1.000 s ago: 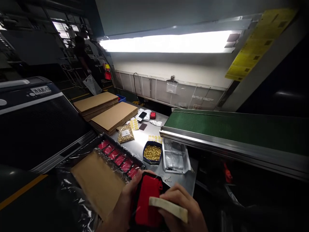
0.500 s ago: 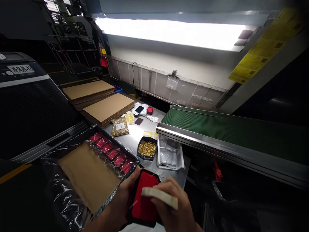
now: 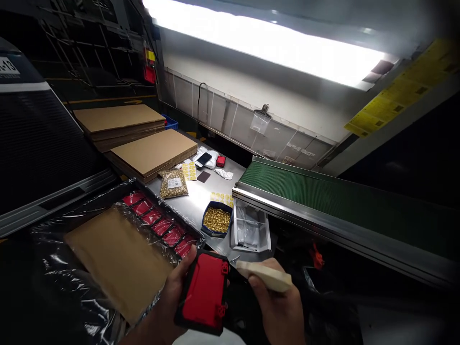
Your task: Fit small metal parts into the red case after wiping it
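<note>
While the left hand (image 3: 172, 302) grips a red case (image 3: 204, 299) by its left edge, low in the view and above the near edge of the table (image 3: 196, 203), the right hand (image 3: 280, 311) is closed around a pale stick (image 3: 265, 275) just right of the case. Behind them sit a tub of brass parts (image 3: 216, 219), a clear tray (image 3: 249, 230) and a wrapped box of red cases (image 3: 158, 224).

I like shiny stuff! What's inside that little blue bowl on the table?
The blue bowl is heaped with small gold-coloured metal pieces. They are too small to tell exactly what they are, and the heap hides the bottom.
</note>
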Action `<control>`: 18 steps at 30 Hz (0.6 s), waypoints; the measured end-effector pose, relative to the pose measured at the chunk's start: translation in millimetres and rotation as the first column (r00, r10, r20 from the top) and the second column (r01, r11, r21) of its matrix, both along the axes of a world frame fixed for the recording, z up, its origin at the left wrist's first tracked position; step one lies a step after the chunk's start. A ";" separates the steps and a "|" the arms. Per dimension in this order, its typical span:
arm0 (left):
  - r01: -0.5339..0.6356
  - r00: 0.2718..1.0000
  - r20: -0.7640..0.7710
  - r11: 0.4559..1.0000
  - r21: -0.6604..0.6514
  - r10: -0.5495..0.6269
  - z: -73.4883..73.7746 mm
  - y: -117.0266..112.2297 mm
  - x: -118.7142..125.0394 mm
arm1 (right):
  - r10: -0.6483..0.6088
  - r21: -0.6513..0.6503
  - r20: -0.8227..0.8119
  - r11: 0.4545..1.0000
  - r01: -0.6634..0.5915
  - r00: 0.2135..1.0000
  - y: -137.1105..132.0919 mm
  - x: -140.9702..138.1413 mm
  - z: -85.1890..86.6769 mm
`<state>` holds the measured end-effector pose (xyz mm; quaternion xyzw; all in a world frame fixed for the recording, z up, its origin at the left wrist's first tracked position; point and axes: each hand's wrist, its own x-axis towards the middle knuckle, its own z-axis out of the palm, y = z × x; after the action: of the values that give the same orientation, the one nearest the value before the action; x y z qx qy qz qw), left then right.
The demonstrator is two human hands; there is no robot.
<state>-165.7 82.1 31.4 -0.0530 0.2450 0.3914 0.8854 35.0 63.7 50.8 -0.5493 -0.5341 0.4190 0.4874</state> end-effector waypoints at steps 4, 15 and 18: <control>0.010 0.999 0.052 1.000 -0.013 -0.010 -3.9 2.8 -9.8 | -0.013 0.027 0.024 1.000 0.012 1.000 -9.3 -22.2 -6.0; -0.155 0.987 -0.054 0.985 -0.077 0.151 -8.1 -4.7 28.4 | 0.363 0.126 0.228 0.909 -0.397 0.904 17.1 -5.7 -7.5; -0.222 0.973 -0.092 0.970 -0.095 0.213 -6.6 -6.5 39.3 | 0.355 0.086 0.161 0.924 -0.371 0.921 21.2 6.8 -11.0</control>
<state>-126.3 75.6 24.8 -0.1101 0.2935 0.4745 0.8225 41.8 84.9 39.8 -0.4401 -0.6834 0.4303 0.3926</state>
